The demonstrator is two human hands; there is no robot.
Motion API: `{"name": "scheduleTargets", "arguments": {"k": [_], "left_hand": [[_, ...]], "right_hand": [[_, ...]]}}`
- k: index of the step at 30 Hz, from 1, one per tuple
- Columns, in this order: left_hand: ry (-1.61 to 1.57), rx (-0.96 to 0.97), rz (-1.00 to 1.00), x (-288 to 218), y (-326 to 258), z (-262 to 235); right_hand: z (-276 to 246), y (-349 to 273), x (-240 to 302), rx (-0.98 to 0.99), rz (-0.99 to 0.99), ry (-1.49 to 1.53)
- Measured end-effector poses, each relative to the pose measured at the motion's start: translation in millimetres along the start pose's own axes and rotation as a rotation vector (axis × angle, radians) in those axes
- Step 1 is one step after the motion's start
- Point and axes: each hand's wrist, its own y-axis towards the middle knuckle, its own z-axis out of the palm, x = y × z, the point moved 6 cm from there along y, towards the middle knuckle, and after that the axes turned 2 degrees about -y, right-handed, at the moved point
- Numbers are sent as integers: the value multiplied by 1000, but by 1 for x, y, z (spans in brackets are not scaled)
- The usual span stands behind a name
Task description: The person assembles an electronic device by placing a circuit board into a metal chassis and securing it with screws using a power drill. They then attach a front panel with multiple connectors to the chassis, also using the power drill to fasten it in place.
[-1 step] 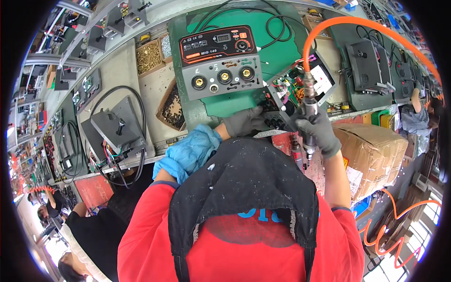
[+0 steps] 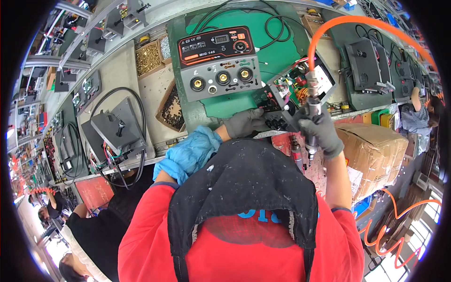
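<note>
My right hand (image 2: 322,133), in a grey glove, is closed round an air screwdriver (image 2: 314,110) with an orange hose (image 2: 345,21) at its upper end. The screwdriver's bit end points toward me, over the bench's front edge. My left hand (image 2: 245,124), also gloved, rests at the left end of a grey and black open welder housing (image 2: 287,101); its fingertips are partly hidden there. Inside the housing show circuit boards, coloured wires and a copper coil. A welder front unit (image 2: 221,70) with a display and three brass-centred sockets stands on the green mat, left of the housing.
Cardboard trays of brass parts (image 2: 149,58) and black screws (image 2: 171,110) lie at left. Beside the right hand is a taped carton (image 2: 371,150). A red-and-grey tool (image 2: 297,152) stands below the bench edge. Another grey housing (image 2: 120,124) with cables sits further left. Other people work nearby.
My right hand and the air screwdriver have shifted slightly to the right. The welder front unit sits a touch further left. My left hand is almost where it was.
</note>
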Motion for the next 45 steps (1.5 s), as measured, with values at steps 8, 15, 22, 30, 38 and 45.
{"name": "scheduleTargets", "arguments": {"k": [8, 15, 22, 30, 38, 45], "left_hand": [[359, 18, 334, -43, -11, 105], [698, -165, 472, -77, 27, 139], [836, -139, 494, -87, 66, 136], [827, -137, 464, -78, 91, 159], [653, -63, 442, -69, 123, 167], [738, 118, -24, -40, 140, 163]], "right_hand": [[-76, -29, 74, -345, -276, 197], [-99, -20, 1, -496, -208, 364], [-98, -60, 44, -659, -378, 176], [-78, -107, 142, -626, -1156, 269], [-73, -81, 143, -776, -1306, 68], [-105, -97, 138, -866, -1357, 155]]}}
